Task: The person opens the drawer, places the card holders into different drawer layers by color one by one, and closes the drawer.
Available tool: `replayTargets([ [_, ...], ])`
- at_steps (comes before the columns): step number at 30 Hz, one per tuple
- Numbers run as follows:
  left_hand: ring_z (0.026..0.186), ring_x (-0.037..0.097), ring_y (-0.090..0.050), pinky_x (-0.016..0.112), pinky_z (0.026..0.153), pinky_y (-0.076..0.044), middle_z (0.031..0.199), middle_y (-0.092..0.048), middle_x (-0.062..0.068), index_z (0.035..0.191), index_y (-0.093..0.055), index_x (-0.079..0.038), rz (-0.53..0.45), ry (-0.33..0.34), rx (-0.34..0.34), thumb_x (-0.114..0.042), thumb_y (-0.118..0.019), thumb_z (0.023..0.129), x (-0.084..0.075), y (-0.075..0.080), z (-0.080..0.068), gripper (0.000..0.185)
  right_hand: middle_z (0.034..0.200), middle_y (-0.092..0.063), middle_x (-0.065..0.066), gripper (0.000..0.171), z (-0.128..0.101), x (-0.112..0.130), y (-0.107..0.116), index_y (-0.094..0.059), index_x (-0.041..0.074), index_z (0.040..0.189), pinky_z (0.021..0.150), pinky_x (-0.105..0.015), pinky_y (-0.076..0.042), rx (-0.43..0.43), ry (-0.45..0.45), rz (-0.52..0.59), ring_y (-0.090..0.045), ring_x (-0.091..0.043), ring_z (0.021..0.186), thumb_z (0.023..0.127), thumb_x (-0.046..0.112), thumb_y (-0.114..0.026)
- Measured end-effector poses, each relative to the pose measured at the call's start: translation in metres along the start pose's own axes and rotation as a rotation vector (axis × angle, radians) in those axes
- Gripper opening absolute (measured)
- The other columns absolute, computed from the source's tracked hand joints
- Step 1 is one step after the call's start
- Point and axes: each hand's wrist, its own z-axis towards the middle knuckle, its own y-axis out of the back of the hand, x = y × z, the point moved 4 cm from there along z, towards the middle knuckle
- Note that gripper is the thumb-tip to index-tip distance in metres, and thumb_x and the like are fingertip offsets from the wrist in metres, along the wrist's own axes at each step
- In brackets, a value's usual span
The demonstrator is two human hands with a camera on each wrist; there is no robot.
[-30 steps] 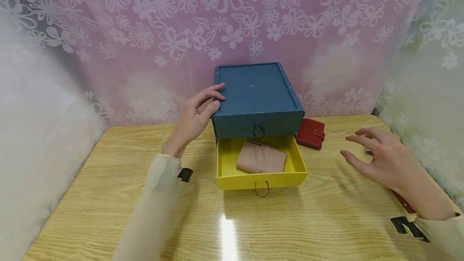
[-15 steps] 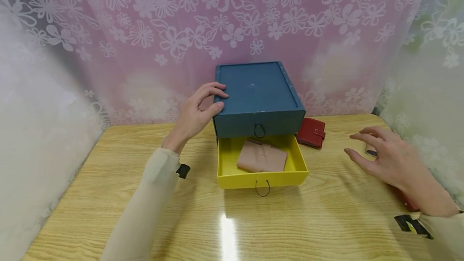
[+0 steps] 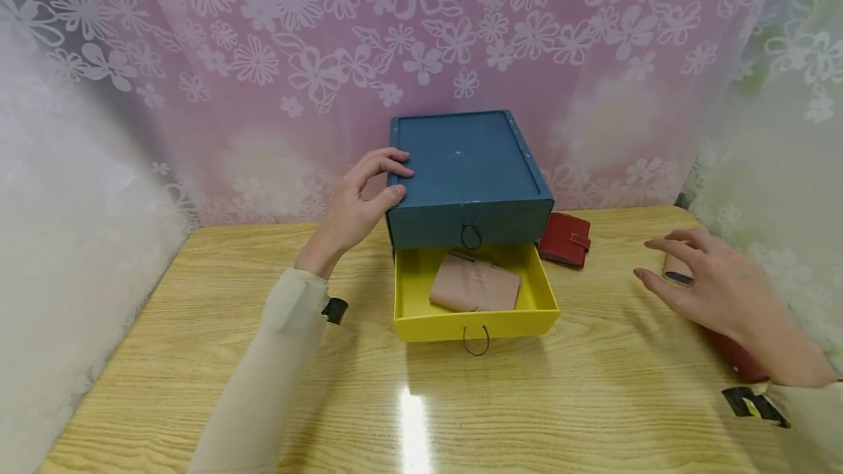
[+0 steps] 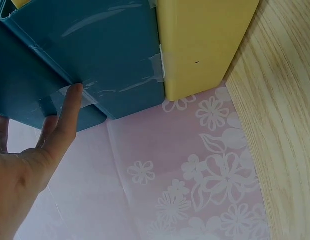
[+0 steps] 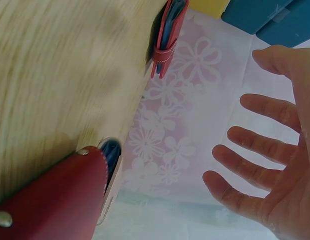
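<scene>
A blue box point(image 3: 467, 167) stands at the back of the wooden table, its yellow drawer point(image 3: 476, 326) pulled out toward me. A pink wallet point(image 3: 474, 285) lies inside the drawer. My left hand point(image 3: 372, 192) holds the box's left top edge, fingers arched on the lid and thumb point(image 4: 69, 115) against the side. My right hand point(image 3: 714, 291) hovers with fingers spread over a pale wallet point(image 3: 675, 269) and a dark red wallet point(image 3: 740, 360) near the table's right edge, holding nothing. A red wallet point(image 3: 565, 240) lies just right of the box.
Flowered lace curtains point(image 3: 263, 79) close in the table on the back, left and right. The wooden tabletop point(image 3: 421, 415) reaches toward me in front of the drawer. A wire ring pull point(image 3: 476, 342) hangs from the drawer front, another point(image 3: 470, 238) on the box front.
My left hand's fingers went from lying flat against the box to arching over its top edge. My right hand drifted right and away, over the pale wallet.
</scene>
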Motion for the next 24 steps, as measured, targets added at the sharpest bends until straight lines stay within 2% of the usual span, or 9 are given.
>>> replayTargets([
  [9, 0.146, 0.011, -0.040, 0.048, 0.125, -0.028, 0.148, -0.055, -0.003, 0.120, -0.069, -0.015, 0.001, -0.003, -0.003, -0.023, -0.059, 0.101, -0.001, -0.001, 0.000, 0.023, 0.111, -0.066, -0.026, 0.048, -0.005, -0.016, -0.004, -0.073, 0.000, 0.116, 0.060, -0.058, -0.052, 0.041, -0.051, -0.008, -0.065, -0.044, 0.083, 0.077, 0.025, -0.084],
  [14, 0.146, 0.012, -0.041, 0.048, 0.125, -0.029, 0.148, -0.055, -0.002, 0.120, -0.069, -0.015, 0.001, -0.006, -0.007, -0.023, -0.058, 0.101, 0.000, -0.001, 0.000, 0.024, 0.113, -0.064, -0.031, 0.049, -0.008, -0.027, -0.009, -0.070, -0.002, 0.117, 0.065, -0.063, -0.053, 0.114, -0.087, -0.019, -0.064, -0.048, 0.087, 0.081, 0.029, -0.083],
  [18, 0.146, 0.012, -0.042, 0.048, 0.125, -0.029, 0.148, -0.055, -0.002, 0.120, -0.070, -0.014, 0.001, -0.013, -0.009, -0.023, -0.058, 0.101, 0.000, -0.001, 0.000, 0.024, 0.114, -0.064, -0.031, 0.051, -0.012, -0.032, -0.013, -0.068, -0.002, 0.118, 0.069, -0.064, -0.053, 0.152, -0.074, -0.019, -0.063, -0.048, 0.091, 0.082, 0.030, -0.083],
  [21, 0.145, 0.012, -0.042, 0.048, 0.125, -0.029, 0.148, -0.055, -0.002, 0.120, -0.070, -0.014, 0.001, -0.018, -0.010, -0.022, -0.058, 0.101, 0.000, -0.001, 0.000, 0.024, 0.112, -0.063, -0.033, 0.053, -0.014, -0.036, -0.015, -0.066, -0.002, 0.119, 0.068, -0.063, -0.054, 0.168, -0.071, -0.034, -0.063, -0.048, 0.090, 0.082, 0.033, -0.082],
  [24, 0.145, 0.012, -0.042, 0.048, 0.125, -0.029, 0.148, -0.055, -0.002, 0.120, -0.070, -0.014, 0.001, -0.018, -0.011, -0.022, -0.058, 0.101, 0.000, -0.001, 0.000, 0.024, 0.110, -0.061, -0.037, 0.057, -0.015, -0.039, -0.019, -0.065, -0.002, 0.121, 0.065, -0.062, -0.054, 0.207, -0.095, -0.048, -0.063, -0.048, 0.082, 0.083, 0.037, -0.081],
])
